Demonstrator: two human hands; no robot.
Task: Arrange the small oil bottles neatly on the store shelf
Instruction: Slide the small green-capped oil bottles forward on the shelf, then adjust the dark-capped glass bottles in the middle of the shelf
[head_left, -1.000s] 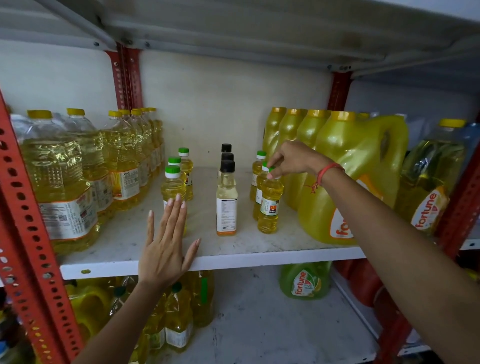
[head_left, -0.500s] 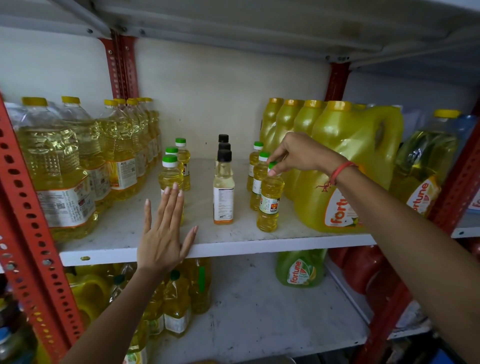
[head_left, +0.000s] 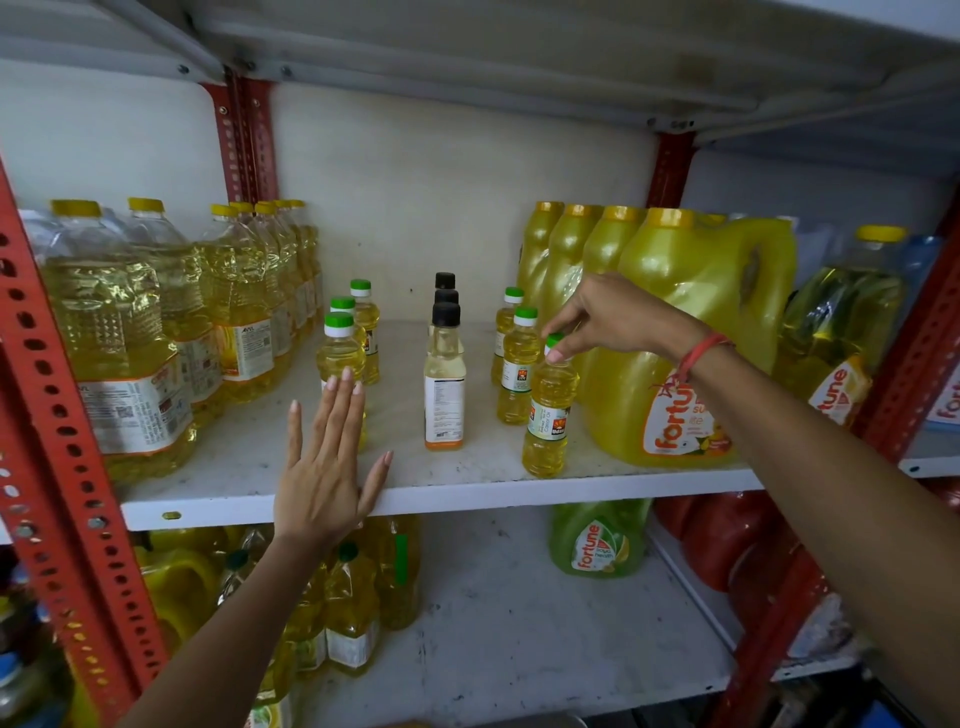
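Note:
Three rows of small oil bottles stand on the white shelf. The left row has green caps, its front bottle partly behind my left hand, which is flat and open at the shelf's front edge. The middle row has black caps, led by a pale bottle. In the right row, my right hand pinches the green cap of the front small bottle, which stands upright near the shelf edge. Two more green-capped bottles stand behind it.
Large clear oil bottles fill the shelf's left side. Yellow Fortune jugs stand close to the right of the held bottle. A red slotted upright frames the left. More oil bottles and a green Fortune pack sit on the lower shelf.
My right hand has drawn the front right bottle slightly forward, toward the shelf edge. My left hand stays flat in place. The view has tilted a little.

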